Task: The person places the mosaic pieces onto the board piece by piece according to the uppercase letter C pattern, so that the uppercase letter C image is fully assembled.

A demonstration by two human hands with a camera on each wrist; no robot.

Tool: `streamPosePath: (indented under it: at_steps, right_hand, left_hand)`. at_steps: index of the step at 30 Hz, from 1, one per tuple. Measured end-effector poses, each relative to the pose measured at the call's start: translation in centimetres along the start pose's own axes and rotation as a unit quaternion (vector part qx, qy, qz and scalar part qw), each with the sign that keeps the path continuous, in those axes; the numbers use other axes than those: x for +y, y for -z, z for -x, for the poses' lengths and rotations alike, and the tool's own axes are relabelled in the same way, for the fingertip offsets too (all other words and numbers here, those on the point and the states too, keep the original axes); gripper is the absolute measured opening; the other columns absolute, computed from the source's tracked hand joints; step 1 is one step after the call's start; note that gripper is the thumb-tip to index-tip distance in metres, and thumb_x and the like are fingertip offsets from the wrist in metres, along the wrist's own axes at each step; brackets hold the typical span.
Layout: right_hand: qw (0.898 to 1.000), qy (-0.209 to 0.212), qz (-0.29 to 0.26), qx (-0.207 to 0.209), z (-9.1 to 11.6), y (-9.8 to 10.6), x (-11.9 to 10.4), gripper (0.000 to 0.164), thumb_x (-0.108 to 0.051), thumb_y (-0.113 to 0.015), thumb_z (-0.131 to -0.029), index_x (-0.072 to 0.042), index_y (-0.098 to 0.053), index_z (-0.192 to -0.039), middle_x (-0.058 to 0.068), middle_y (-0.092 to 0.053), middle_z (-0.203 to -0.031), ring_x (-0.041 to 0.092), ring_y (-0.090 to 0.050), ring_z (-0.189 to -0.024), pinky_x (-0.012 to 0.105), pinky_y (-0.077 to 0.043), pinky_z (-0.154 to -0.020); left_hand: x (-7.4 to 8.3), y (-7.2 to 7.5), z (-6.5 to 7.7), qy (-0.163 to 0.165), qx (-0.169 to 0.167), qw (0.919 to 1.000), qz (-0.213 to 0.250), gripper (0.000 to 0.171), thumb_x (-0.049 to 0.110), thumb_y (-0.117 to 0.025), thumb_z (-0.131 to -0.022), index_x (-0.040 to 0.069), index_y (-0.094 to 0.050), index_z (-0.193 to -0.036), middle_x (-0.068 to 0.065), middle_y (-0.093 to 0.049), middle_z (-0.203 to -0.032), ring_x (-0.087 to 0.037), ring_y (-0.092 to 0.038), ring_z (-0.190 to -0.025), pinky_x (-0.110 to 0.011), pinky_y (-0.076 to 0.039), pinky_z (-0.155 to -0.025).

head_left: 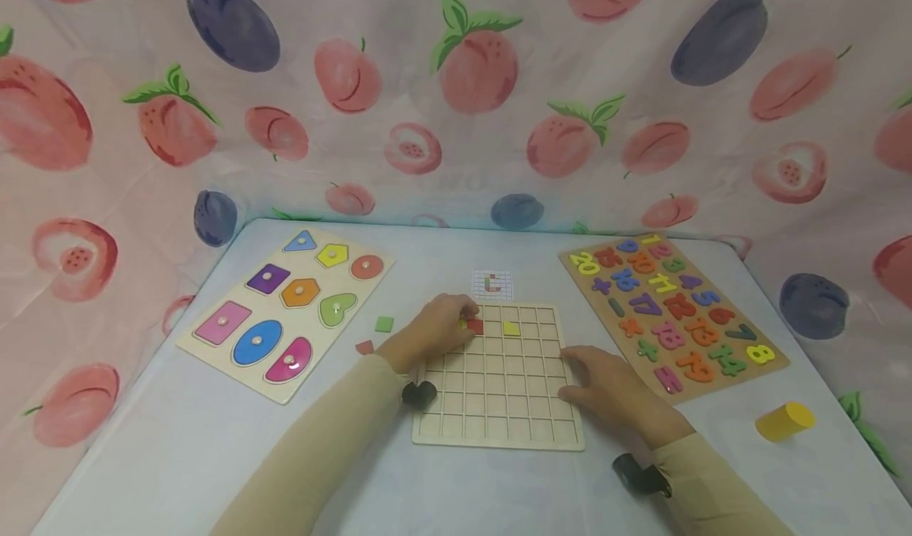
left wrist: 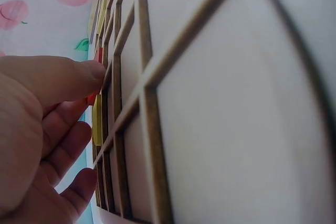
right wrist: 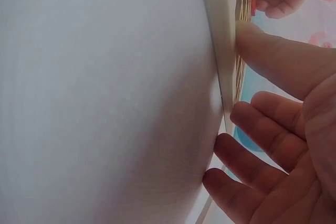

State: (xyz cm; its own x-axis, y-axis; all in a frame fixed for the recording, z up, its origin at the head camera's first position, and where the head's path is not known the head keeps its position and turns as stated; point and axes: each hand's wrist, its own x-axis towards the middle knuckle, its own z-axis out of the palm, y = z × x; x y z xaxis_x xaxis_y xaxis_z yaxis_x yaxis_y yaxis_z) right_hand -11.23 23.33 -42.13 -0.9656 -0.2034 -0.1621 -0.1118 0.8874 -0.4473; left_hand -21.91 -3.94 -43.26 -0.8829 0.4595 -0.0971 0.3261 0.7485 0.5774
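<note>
The wooden grid board (head_left: 506,397) lies flat in the middle of the table. Near its far left corner my left hand (head_left: 438,330) pinches a small red tile (head_left: 475,327) between thumb and fingers, at the grid. A yellow tile (left wrist: 96,124) sits beside it, mostly covered by the fingers in the head view. Farther right in the same area lies another yellow tile (head_left: 511,328). My right hand (head_left: 613,385) is at the board's right edge, thumb and fingertips touching it, fingers loosely bent. Behind the board is a small pattern card (head_left: 492,285).
Left of the board lie a green tile (head_left: 385,325) and a reddish tile (head_left: 365,347), partly behind the left forearm. A shape puzzle (head_left: 238,302) stands farther left. On the right are a number puzzle (head_left: 594,283) and a yellow cylinder (head_left: 784,422). A fruit-print cloth (head_left: 456,140) hangs behind.
</note>
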Motion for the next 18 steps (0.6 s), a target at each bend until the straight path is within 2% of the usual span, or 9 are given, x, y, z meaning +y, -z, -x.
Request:
streamPosePath:
  at_steps: [5, 9, 18]
  right_hand:
    - [1.0, 0.015, -0.001, 0.005, 0.08, 0.12, 0.08, 0.061, -0.023, -0.079, -0.086, 0.001, -0.056, -0.137, 0.021, -0.055, -0.139, 0.043, -0.046, -0.132, 0.057, -0.035, -0.108]
    - [1.0, 0.015, -0.001, 0.006, 0.07, 0.08, 0.11, 0.061, -0.023, -0.079, -0.086, 0.001, -0.056, -0.137, 0.021, -0.055, -0.139, 0.043, -0.046, -0.132, 0.057, -0.035, -0.108]
    - [1.0, 0.009, -0.003, 0.004, 0.1, 0.08, 0.02, 0.062, -0.024, -0.079, -0.086, 0.001, -0.055, -0.138, 0.022, -0.054, -0.14, 0.043, -0.045, -0.133, 0.057, -0.035, -0.108]
  left_hand:
    - [-0.07, -0.11, -0.1, -0.014, 0.009, 0.9998, -0.009, 0.039, 0.008, -0.07, -0.087, 0.004, -0.065, -0.125, -0.007, -0.067, -0.119, -0.022, -0.058, -0.116, -0.035, -0.045, -0.1]
    - [-0.09, -0.14, -0.1, -0.013, 0.01, 0.9998, -0.012, 0.039, 0.009, -0.071, -0.087, 0.004, -0.065, -0.126, -0.007, -0.067, -0.119, -0.022, -0.058, -0.115, -0.035, -0.045, -0.101]
    - [0.19, 0.22, 0.12, 0.038, -0.019, 0.9989, 0.018, 0.041, 0.013, -0.071, -0.09, 0.008, -0.063, -0.131, -0.004, -0.065, -0.122, -0.019, -0.057, -0.113, -0.034, -0.045, -0.101]
